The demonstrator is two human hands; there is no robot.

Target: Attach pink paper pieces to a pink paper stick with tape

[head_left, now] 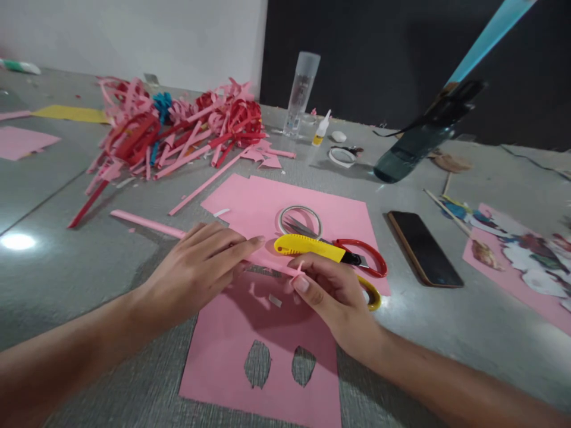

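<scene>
A thin pink paper tube runs from the left to the middle, under my left hand, whose fingers rest over it. At the tube's right end, my right hand pinches the tip between thumb and fingers, where a small pink point sticks up. Below lies a pink sheet with two oval holes. Just beyond my right hand are a yellow cutter, red-handled scissors and a roll of tape, on another pink sheet. A yellow handle loop shows beside my right hand.
Pink and red paper flowers are heaped at the back left. Behind stand a clear cylinder and a glue bottle. To the right are a tilted dark bottle, a phone and paper cutouts.
</scene>
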